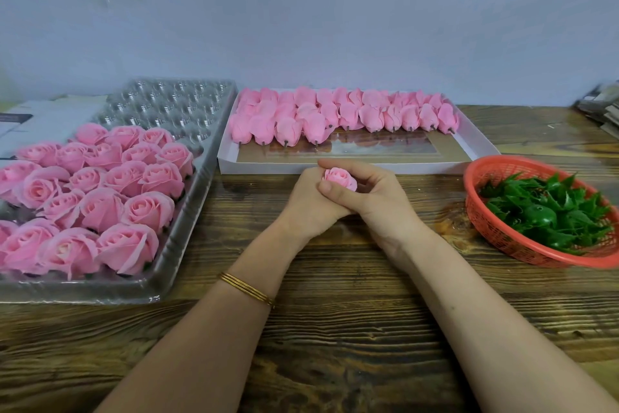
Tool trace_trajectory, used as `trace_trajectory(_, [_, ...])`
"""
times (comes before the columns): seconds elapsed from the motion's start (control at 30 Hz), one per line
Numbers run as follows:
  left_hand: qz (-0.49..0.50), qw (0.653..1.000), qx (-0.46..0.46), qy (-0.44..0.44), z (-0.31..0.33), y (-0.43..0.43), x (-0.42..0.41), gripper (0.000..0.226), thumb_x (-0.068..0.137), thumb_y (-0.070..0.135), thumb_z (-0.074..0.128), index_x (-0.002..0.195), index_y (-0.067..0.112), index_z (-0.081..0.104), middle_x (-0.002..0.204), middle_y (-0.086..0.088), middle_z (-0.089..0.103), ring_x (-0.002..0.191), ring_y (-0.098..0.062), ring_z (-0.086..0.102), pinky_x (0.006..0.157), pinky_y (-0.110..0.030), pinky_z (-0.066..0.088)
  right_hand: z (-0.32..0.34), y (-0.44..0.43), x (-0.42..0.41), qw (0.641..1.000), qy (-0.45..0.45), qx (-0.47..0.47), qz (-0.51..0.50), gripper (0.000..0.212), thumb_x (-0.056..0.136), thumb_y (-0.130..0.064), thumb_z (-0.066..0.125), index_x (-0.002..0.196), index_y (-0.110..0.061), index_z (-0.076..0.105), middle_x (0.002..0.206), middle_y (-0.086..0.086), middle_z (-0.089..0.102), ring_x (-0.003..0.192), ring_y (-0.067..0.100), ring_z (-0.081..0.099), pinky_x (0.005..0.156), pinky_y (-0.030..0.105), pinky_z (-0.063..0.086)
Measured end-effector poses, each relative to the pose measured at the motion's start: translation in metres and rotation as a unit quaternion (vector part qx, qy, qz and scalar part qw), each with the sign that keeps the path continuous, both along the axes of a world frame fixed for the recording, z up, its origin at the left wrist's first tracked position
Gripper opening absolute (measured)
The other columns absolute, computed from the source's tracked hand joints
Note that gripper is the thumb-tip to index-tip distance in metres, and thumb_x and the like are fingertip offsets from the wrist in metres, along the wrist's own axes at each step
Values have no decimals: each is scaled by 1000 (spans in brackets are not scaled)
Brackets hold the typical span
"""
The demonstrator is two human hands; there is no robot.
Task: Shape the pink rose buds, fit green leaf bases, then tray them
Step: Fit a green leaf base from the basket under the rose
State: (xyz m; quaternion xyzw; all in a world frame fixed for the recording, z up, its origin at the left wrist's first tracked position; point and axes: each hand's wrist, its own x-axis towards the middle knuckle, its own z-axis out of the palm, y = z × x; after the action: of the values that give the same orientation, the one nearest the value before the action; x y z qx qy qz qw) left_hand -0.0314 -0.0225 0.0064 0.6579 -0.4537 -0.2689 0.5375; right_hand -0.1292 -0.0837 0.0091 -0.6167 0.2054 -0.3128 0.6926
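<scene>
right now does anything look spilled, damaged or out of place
Nothing stands out: roses sit in the clear tray, buds lie in the white box, leaf bases in the red basket, held bud intact.

I see only the top of the bud (pixel 340 178); its base is hidden between the 2 hands. The right hand (pixel 371 198) covers the left hand's (pixel 308 201) fingers. The tray (pixel 187 211) runs off the left edge, the basket (pixel 485 211) off the right. The far-right pile (pixel 599 107) is too blurred to identify.
</scene>
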Motion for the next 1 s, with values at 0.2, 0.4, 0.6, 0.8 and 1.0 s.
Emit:
trace_trajectory(0.2, [-14, 1000, -21, -10, -1, 0, -1, 30, 74, -5, 76, 68, 22, 66, 63, 14, 66, 60, 10, 59, 56, -7, 43, 1, -5, -1, 998, -12, 50, 42, 41, 59, -10, 80, 99, -18, 74, 95, 2, 74, 93, 11, 67, 87, 24, 53])
trace_trajectory(0.4, [-5, 999, -36, 18, -1, -1, -1, 36, 70, -7, 79, 67, 26, 67, 61, 16, 66, 62, 6, 59, 60, -11, 47, 3, -13, -5, 988, -27, 121, 92, 42, 63, 1, 73, 103, -11, 73, 96, 7, 73, 94, 16, 67, 88, 27, 53])
trace_trajectory(0.6, [-18, 995, -60, 83, 0, -1, -2, 32, 69, -11, 78, 80, 18, 71, 79, 5, 72, 75, -8, 64, 72, -23, 52, 10, -18, -8, 973, -58, 203, 92, 33, 71, -3, 62, 104, -3, 67, 95, 14, 69, 88, 21, 66, 83, 29, 54])
trace_trajectory(0.8, [-37, 993, -63, 97, -3, -1, 0, 42, 66, -11, 77, 59, 30, 70, 63, 14, 65, 63, -3, 58, 63, -20, 47, 6, -14, -6, 977, -61, 185, 85, 31, 68, 2, 68, 97, -5, 72, 92, 14, 73, 87, 21, 69, 84, 28, 57])
trace_trajectory(1.0, [-46, 991, -66, 106, -3, -2, 2, 38, 62, -3, 81, 56, 33, 69, 60, 16, 64, 64, 0, 58, 63, -20, 47, 4, -16, -5, 976, -67, 187, 90, 35, 66, 7, 66, 99, -4, 72, 97, 16, 73, 92, 24, 69, 88, 30, 56])
